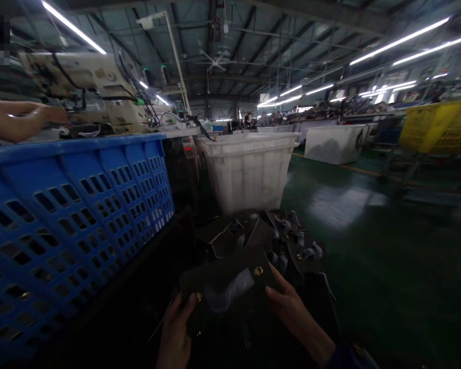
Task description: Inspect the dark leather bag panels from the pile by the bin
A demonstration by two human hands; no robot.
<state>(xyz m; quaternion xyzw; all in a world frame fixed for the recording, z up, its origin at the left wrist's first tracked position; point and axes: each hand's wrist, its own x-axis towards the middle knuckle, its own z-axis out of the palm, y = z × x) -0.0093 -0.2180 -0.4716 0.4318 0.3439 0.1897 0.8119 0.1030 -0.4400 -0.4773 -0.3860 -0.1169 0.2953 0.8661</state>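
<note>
Between both hands is a dark, flat bag piece (226, 277) with two gold-coloured metal fittings and a strip of clear plastic wrap across its front. My left hand (179, 320) grips its left edge, thumb beside the lower fitting. On the right edge my right hand (292, 305) is closed, with the thumb on the front and the fingers partly hidden behind. Just beyond lies a pile of similar dark pieces (230, 236), some with gold fittings and plastic-wrapped parts. The area below the held piece is too dark to make out.
A blue slatted crate (72, 169) stands at left. Behind it a co-worker's hand (42, 115) is at a sewing machine (111, 87). A white bin (249, 164) stands ahead, another white bin (334, 143) farther right, and a yellow crate (438, 125) at far right. Green floor (388, 256) spans the right.
</note>
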